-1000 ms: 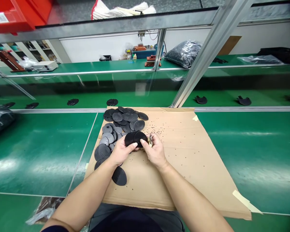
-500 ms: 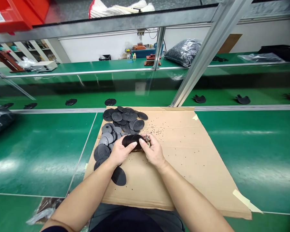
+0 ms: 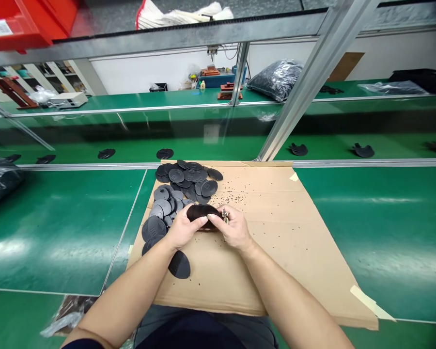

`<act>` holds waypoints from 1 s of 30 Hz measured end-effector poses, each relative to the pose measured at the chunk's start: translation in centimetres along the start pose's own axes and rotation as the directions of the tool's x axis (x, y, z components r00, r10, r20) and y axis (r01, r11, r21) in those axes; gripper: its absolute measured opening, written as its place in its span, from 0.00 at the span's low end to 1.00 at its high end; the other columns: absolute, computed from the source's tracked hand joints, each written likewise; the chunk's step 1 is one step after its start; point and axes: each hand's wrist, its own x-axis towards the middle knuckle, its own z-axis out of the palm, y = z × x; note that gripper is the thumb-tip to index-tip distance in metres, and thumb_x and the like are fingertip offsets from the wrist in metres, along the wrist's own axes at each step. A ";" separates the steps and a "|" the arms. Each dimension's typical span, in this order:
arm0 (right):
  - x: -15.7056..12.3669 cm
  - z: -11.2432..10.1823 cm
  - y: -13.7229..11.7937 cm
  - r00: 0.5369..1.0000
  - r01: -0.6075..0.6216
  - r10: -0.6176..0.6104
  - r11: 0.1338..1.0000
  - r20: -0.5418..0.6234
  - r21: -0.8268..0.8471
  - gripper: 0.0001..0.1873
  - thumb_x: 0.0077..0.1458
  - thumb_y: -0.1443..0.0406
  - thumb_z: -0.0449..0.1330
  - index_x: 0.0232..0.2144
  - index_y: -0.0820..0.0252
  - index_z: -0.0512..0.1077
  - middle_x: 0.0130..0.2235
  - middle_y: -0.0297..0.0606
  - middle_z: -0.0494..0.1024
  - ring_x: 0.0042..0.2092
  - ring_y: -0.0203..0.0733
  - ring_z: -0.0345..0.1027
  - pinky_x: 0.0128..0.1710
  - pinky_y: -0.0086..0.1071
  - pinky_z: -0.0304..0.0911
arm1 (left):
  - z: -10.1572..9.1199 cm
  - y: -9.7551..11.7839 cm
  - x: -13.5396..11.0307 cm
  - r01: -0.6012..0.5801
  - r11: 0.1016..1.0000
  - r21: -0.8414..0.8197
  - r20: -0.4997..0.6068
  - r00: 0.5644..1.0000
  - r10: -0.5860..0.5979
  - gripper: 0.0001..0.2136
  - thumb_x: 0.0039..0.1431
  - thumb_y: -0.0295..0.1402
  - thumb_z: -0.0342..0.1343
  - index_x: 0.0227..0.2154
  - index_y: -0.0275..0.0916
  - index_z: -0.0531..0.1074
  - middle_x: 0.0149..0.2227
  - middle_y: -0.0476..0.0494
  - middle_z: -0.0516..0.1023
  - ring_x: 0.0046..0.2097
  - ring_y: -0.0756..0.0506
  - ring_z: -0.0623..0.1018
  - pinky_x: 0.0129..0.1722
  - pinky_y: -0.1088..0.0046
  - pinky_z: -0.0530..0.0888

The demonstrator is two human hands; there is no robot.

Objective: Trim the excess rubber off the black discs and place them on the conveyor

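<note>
- Clock directions take the two hands as centre, with 12 o'clock away from the person.
- The held black piece [image 3: 202, 212] is at this centre, above the cardboard sheet [image 3: 257, 271] on the green tabletop [image 3: 363, 218]; whether it is one disc or several, I cannot tell.
- The left hand [image 3: 183, 229] pinches its 9 o'clock end between the thumb and the other fingers, which are partly hidden.
- The right hand [image 3: 235, 229] pinches the 3 o'clock end, and a small metal tool [image 3: 225, 216] sits in its bent fingers.
- The held piece seems to be in the middle of handling, not yet put down.
- Loose discs lie in a dark pile [image 3: 191, 175] at 11 o'clock, a greyer group [image 3: 163, 206] at 10, and a single disc [image 3: 179, 265] at 7.
- Black specks [image 3: 229, 196] at 1 o'clock suggest some work is already done; which discs are finished or left, I cannot tell.
</note>
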 end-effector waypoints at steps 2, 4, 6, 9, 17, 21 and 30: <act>0.0 0.3 0.1 1.000 0.000 0.000 1.000 -0.019 -0.019 0.14 0.53 0.55 0.61 0.25 0.59 0.68 0.22 0.31 0.68 0.24 0.34 0.59 0.25 0.29 0.59 | 0.2 0.4 0.0 0.048 0.997 -0.067 -0.014 0.999 -0.050 0.20 0.46 0.36 0.67 0.40 0.38 0.68 0.38 0.44 0.76 0.39 0.45 0.78 0.41 0.63 0.77; -0.1 0.5 0.1 0.999 0.030 -0.030 1.000 -0.013 -0.008 0.12 0.55 0.56 0.60 0.30 0.59 0.71 0.26 0.33 0.72 0.27 0.35 0.63 0.28 0.31 0.63 | 0.3 0.9 0.1 0.121 0.984 -0.127 -0.018 0.992 -0.124 0.21 0.47 0.37 0.67 0.42 0.38 0.66 0.40 0.43 0.76 0.37 0.46 0.78 0.35 0.66 0.78; -0.3 0.5 0.1 0.995 0.102 -0.102 0.994 0.010 0.033 0.12 0.56 0.57 0.59 0.38 0.59 0.72 0.33 0.37 0.75 0.33 0.38 0.68 0.35 0.34 0.66 | 0.3 1.3 0.2 0.195 0.965 -0.176 0.009 0.980 -0.197 0.21 0.50 0.38 0.65 0.44 0.38 0.65 0.40 0.42 0.75 0.33 0.48 0.78 0.29 0.72 0.77; -0.6 0.5 -0.1 0.979 0.194 -0.198 0.978 0.040 0.081 0.15 0.57 0.61 0.59 0.46 0.57 0.71 0.39 0.40 0.76 0.38 0.41 0.71 0.40 0.37 0.68 | 0.1 1.6 0.3 0.251 0.942 -0.223 0.054 0.968 -0.245 0.23 0.52 0.39 0.64 0.48 0.40 0.64 0.35 0.44 0.75 0.26 0.51 0.76 0.22 0.79 0.73; -0.4 0.5 -0.6 0.944 0.327 -0.330 0.940 -0.024 -0.095 0.07 0.57 0.66 0.57 0.38 0.56 0.73 0.36 0.40 0.76 0.38 0.42 0.70 0.41 0.39 0.67 | -0.1 1.5 0.3 0.316 0.918 -0.238 0.100 0.949 -0.301 0.23 0.51 0.38 0.65 0.48 0.40 0.64 0.31 0.48 0.73 0.25 0.51 0.76 0.22 0.79 0.74; -0.3 0.5 -0.7 0.933 0.354 -0.358 0.926 -0.014 -0.129 0.07 0.57 0.66 0.57 0.38 0.56 0.73 0.35 0.40 0.77 0.37 0.43 0.70 0.41 0.41 0.67 | 0.0 1.5 0.2 0.317 0.920 -0.230 0.118 0.948 -0.297 0.23 0.50 0.39 0.65 0.48 0.39 0.65 0.31 0.47 0.74 0.27 0.50 0.77 0.24 0.78 0.75; 0.1 0.5 1.0 0.947 0.217 -0.239 0.969 -0.216 -0.121 0.10 0.57 0.65 0.57 0.42 0.56 0.71 0.33 0.38 0.74 0.35 0.41 0.68 0.38 0.38 0.66 | 0.3 2.8 3.0 -0.077 0.996 -0.043 -0.307 0.950 0.060 0.24 0.41 0.33 0.69 0.44 0.37 0.69 0.42 0.42 0.78 0.40 0.46 0.78 0.39 0.69 0.76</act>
